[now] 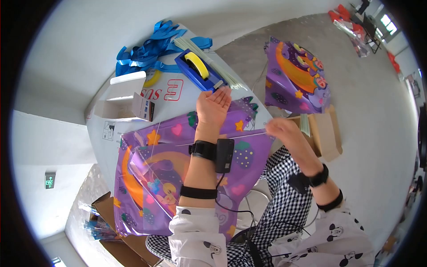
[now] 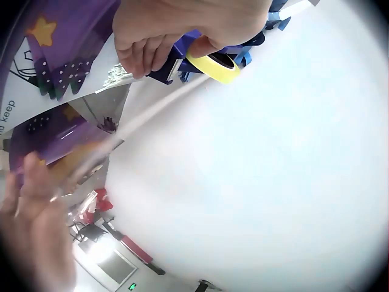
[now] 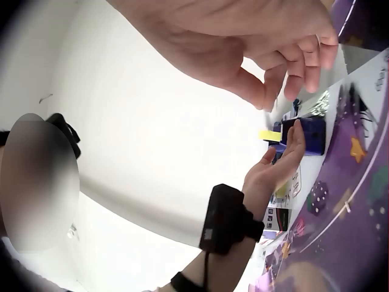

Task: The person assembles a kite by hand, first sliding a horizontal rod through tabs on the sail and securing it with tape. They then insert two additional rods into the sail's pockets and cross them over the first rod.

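Note:
My left hand (image 1: 213, 106) lies palm up at the cutter end of the blue tape dispenser (image 1: 187, 66), its fingers fairly straight. A roll of yellow tape (image 2: 217, 68) sits in the dispenser, near my left thumb in the left wrist view. My right hand (image 1: 284, 132) pinches one end of a thin whitish stick (image 1: 251, 132) between thumb and forefinger. The stick runs leftward over a glossy purple sheet (image 1: 253, 155) printed with stars, hearts and strawberries. My left forearm crosses above the sheet and hides part of it and of the stick.
Blue ribbon (image 1: 153, 51) is heaped at the table's back, beside a bundle of pale sticks (image 1: 200, 51). An opened white box (image 1: 122, 100) stands at the left. Past the table's right edge are another purple printed sheet (image 1: 293, 75) and a cardboard box (image 1: 327, 133).

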`<action>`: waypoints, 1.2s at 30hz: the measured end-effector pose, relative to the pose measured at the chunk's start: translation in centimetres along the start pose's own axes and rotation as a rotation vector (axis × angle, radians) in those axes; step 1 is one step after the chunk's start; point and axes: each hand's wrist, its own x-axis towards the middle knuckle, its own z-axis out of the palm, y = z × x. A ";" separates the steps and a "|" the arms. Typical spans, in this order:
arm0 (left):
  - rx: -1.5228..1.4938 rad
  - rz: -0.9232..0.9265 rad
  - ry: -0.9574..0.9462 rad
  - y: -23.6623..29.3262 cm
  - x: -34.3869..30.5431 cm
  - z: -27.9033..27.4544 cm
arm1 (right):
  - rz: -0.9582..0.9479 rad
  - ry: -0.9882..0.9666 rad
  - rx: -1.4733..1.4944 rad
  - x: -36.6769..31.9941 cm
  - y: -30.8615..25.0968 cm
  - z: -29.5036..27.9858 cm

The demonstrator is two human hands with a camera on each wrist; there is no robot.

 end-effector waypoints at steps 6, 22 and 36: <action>0.039 0.013 0.011 -0.2 0.2 -0.1 | 0.223 0.118 0.049 -11.3 2.4 -3.9; 0.363 0.197 0.162 -1.7 1.2 0.3 | 0.338 0.199 0.062 -19.2 6.7 -7.3; 1.178 0.507 0.165 -0.7 0.2 -2.1 | 0.127 0.135 -0.144 -18.7 4.1 -7.1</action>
